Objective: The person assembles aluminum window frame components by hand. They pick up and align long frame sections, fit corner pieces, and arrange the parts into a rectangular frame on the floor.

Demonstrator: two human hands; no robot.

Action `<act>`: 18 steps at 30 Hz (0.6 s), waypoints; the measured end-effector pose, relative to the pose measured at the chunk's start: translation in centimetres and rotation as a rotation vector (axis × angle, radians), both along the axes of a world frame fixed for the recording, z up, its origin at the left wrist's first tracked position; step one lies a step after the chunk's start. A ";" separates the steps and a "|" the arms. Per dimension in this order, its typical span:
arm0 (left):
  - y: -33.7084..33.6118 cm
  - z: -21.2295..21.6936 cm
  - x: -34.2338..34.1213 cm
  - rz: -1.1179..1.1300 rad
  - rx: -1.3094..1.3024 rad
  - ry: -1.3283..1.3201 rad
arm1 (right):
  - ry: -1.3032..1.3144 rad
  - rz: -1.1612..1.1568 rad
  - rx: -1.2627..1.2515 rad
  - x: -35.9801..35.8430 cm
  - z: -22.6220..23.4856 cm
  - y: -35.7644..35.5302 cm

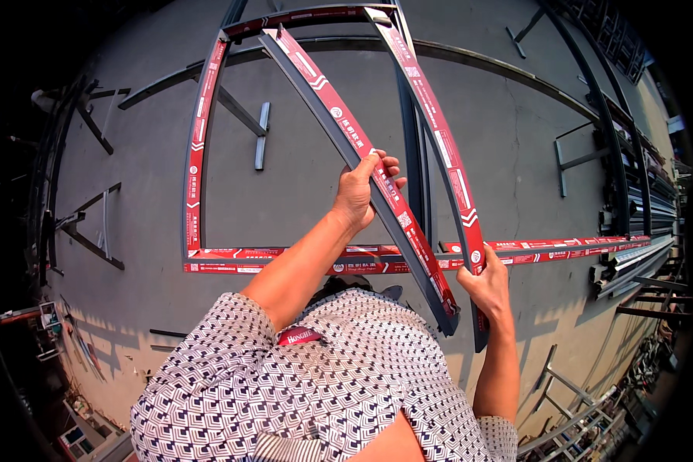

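Observation:
My left hand (362, 189) grips a long dark metal bar with red tape (323, 96) around its middle, the bar slanting from the far left down toward my right side. My right hand (487, 286) holds the near end of a second taped bar (439, 138), which runs away from me to the far side. Both bars rise above a rectangular frame of taped bars (198, 154) that lies on the grey concrete floor. My patterned shirt fills the lower middle of the picture.
Loose dark metal profiles (260, 135) and small L-shaped frames (92, 231) lie scattered on the concrete. A stack of long profiles (635, 262) sits at the right, more bars (570, 416) at the lower right, and clutter along the left edge.

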State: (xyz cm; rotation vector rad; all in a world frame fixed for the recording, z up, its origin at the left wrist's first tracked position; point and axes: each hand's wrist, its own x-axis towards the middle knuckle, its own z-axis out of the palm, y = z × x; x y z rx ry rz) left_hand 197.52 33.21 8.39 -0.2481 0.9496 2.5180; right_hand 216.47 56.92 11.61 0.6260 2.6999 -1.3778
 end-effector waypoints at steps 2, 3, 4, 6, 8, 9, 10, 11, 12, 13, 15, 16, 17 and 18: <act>0.7 0.4 0.3 -0.013 -0.013 0.006 | -0.020 0.003 -0.183 0.1 -0.3 -1.2; 1.0 0.1 0.3 -0.014 -0.018 0.006 | -0.026 0.018 -0.251 0.0 -0.2 -1.9; 1.3 -0.3 0.4 -0.015 -0.023 0.006 | -0.023 0.021 -0.308 0.2 0.0 -2.6; 2.2 0.1 0.7 -0.014 -0.018 -0.009 | -0.005 0.025 -0.419 0.3 0.1 -3.4; 2.9 -0.4 0.9 -0.022 0.022 -0.020 | -0.049 0.085 -0.415 0.3 -0.5 -3.0; 2.9 -1.2 0.7 -0.033 0.058 -0.020 | -0.046 0.088 -0.418 0.3 -0.5 -3.2; 3.0 -2.0 0.5 -0.044 0.094 -0.020 | -0.043 0.091 -0.420 0.2 -0.5 -3.4; 3.4 -1.6 0.8 -0.045 0.088 -0.065 | -0.040 0.108 -0.402 0.1 -0.7 -3.2; 3.8 -1.5 0.9 -0.061 0.086 -0.062 | -0.048 0.104 -0.410 0.1 -0.8 -3.3; 4.1 -1.5 1.1 -0.077 0.084 -0.060 | -0.056 0.101 -0.418 0.1 -0.6 -3.4; 4.8 -1.4 1.4 -0.092 0.084 -0.069 | -0.083 0.092 -0.443 0.3 -0.6 -3.3; 5.0 -1.5 1.5 -0.090 0.083 -0.080 | -0.088 0.103 -0.440 0.4 -0.8 -3.2; 5.4 -1.5 1.7 -0.092 0.084 -0.092 | -0.093 0.109 -0.434 0.6 -1.0 -3.1; 5.7 -1.5 1.9 -0.095 0.085 -0.104 | -0.099 0.115 -0.429 0.9 -1.2 -3.0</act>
